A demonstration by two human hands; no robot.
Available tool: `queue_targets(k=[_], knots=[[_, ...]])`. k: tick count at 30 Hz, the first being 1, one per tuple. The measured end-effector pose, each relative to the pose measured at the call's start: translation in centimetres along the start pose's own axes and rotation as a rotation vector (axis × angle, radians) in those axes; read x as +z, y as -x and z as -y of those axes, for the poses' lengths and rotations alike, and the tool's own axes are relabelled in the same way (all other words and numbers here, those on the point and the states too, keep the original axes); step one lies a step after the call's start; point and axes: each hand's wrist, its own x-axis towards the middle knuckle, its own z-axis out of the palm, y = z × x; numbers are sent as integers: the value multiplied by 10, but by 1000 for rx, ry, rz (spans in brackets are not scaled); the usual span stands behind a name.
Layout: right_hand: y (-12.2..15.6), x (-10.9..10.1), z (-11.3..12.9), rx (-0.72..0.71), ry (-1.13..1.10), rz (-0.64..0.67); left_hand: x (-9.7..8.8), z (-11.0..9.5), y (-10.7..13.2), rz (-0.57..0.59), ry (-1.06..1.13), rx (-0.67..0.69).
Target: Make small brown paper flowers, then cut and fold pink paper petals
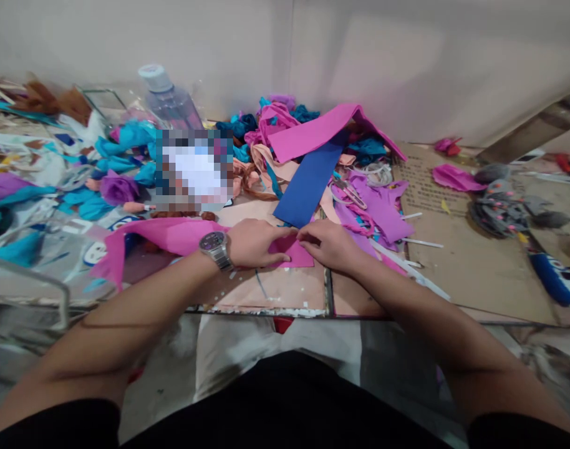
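Note:
A long pink crepe paper strip (173,236) trails from the left over the bench and passes beneath my left hand (256,243). Its flat end shows between my hands, near the bench's front edge. The left thumb and fingers close on this strip, and a metal wristwatch sits on that wrist. My right hand (329,245) pinches the strip's upper edge with fingertips together, almost touching the left fingers. Just beyond both hands lies a dark blue strip (308,181), partly under another folded pink strip (320,132). Scissors (353,192) rest right of the blue strip.
A capped plastic bottle (170,100) stands at the back left, near a blurred-out patch. Crumpled blue and purple paper pieces (119,184) cover the left side. Brown cardboard (434,249) spreads at right, with a grey netted bundle (500,206) on it. A wall rises behind.

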Motion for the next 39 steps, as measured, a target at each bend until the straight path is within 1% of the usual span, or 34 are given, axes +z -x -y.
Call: queue_targets(k=[8,13,19,26,28,33,39], knots=[[-3,-8,-6,-16,-5,-14,1,1,-3,-22,28,6],[-3,-11,-5,59,-42,-41,3,3,-4,-42,56,25],[-3,-10,-1,64,-45,-44,4,5,-3,-77,90,39],[-5,-5,-4,109,-94,-68,6,5,-3,-90,92,40],[-5,-6,-4,119,-76,-84,5,5,-3,-90,89,36],[-4,-9,-5,137,55,-157,2,3,-3,-78,73,5],[-5,-7,-10,118,73,-130,2,3,-3,-78,90,-20]])
